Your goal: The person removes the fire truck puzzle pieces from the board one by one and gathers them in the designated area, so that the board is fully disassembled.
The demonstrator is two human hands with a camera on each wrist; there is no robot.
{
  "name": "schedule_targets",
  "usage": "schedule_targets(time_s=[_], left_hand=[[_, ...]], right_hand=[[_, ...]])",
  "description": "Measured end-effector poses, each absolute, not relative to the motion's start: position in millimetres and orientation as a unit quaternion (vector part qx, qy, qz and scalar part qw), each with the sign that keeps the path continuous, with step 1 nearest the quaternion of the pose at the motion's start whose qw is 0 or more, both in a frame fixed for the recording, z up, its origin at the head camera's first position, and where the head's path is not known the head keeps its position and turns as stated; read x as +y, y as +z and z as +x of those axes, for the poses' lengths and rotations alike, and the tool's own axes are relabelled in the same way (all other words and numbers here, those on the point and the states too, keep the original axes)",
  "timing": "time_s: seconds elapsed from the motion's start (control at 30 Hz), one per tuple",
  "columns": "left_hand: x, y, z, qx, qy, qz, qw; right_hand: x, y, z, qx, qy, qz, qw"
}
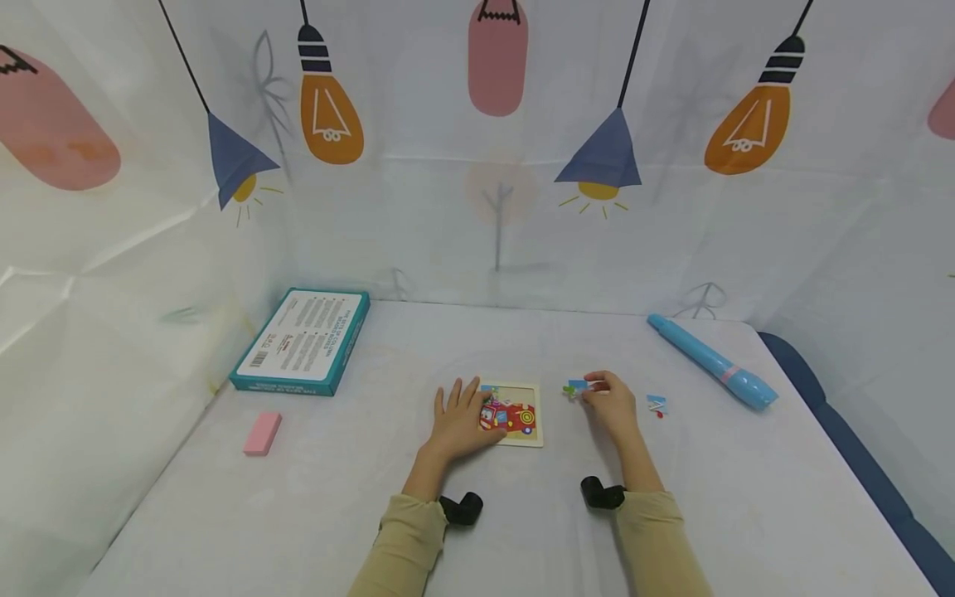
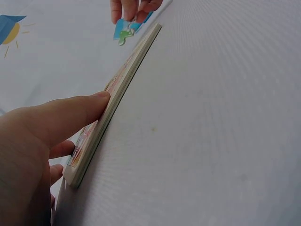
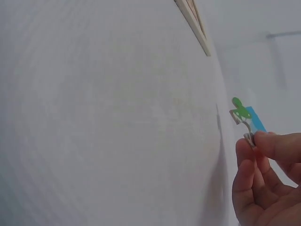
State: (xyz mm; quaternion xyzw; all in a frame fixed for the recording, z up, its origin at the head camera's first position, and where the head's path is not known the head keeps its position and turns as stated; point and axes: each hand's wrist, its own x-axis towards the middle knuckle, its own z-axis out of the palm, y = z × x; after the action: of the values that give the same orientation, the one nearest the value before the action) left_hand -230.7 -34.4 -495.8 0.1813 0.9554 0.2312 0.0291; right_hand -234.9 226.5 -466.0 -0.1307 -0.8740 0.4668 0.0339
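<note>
A small wooden jigsaw puzzle board (image 1: 540,414) with a red fire truck picture lies on the table. My left hand (image 1: 460,423) rests over its left side, fingers spread, with the thumb (image 2: 96,106) laid on the near edge. Part of the picture is hidden under that hand. To the right of the board, my right hand (image 1: 613,404) pinches a blue and green puzzle piece (image 3: 244,113) between thumb and fingertips, just above the table. Another puzzle piece (image 1: 657,405), blue with a bit of red, lies to the right of this hand.
At the back left lies a teal-edged box (image 1: 302,340) with a white printed face. A pink block (image 1: 263,434) sits in front of it. On the right, a light blue tube-shaped item (image 1: 709,359) lies slantwise. Printed white sheeting (image 1: 433,232) stands behind the table.
</note>
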Motion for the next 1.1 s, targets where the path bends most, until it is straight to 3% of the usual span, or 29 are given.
schedule_targets(time_s=[1.1], left_hand=[[-35, -496, -230, 0.955, 0.233, 0.183, 0.032]], right_hand=[[276, -463, -219, -0.884, 0.419, -0.200, 0.057]])
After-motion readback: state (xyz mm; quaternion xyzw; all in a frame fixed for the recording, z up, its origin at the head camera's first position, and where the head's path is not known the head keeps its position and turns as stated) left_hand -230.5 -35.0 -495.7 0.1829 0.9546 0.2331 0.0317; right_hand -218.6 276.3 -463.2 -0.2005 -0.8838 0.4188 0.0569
